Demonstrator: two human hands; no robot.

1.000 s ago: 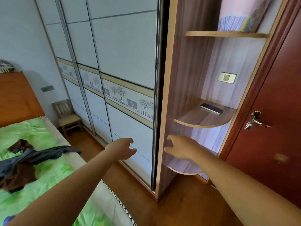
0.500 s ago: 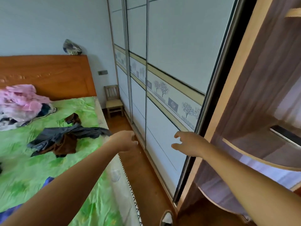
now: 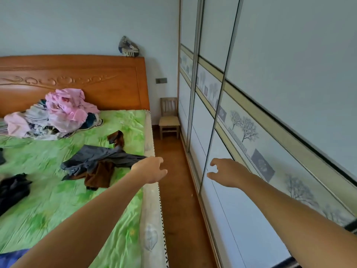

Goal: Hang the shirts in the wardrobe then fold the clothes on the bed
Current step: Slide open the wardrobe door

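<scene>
Head view swings off the wardrobe (image 3: 289, 74) toward the bed (image 3: 58, 209) — left hand (image 3: 149, 170) and right hand (image 3: 228, 173) are loosely curled, empty; the grey garment (image 3: 96, 157) lies just left of the left hand, probably next.

Everything is lit brightly and evenly, the dark clothes (image 3: 13, 187) at left are blurred, and the wardrobe doors (image 3: 289, 74) are bowed by lens distortion.

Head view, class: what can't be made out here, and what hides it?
All in the head view:
Wardrobe interior: hidden behind its sliding doors.
Blue cloth: cut off by the bottom-left edge.
Black clothes: blurred, kind unclear.
Patterned item atop the headboard: too small to identify.
</scene>
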